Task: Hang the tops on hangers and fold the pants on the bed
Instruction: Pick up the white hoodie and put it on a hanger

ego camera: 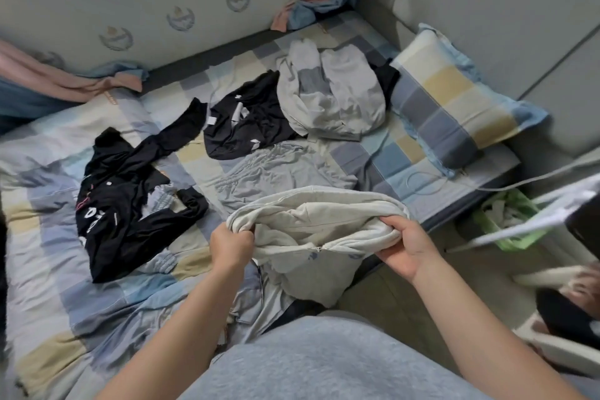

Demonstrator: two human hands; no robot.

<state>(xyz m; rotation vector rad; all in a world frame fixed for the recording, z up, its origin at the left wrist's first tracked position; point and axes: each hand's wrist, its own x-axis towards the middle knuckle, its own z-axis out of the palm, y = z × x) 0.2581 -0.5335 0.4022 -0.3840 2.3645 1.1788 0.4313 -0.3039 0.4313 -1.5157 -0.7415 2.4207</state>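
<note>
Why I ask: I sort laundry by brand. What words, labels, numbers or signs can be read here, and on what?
None reads clearly.
Left black top: white print, too blurred.
Middle black top: white marks and label, unreadable.
Cream zip top: faint bluish marks, unreadable.
Wall crests: emblems, no legible words.

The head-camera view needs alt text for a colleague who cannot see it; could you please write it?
The left hand and right hand grip a bunched cream zip-up top above a checked bedsheet. Beyond it lie a black printed garment, a second black garment, a pale grey garment and a checked pillow.
</note>
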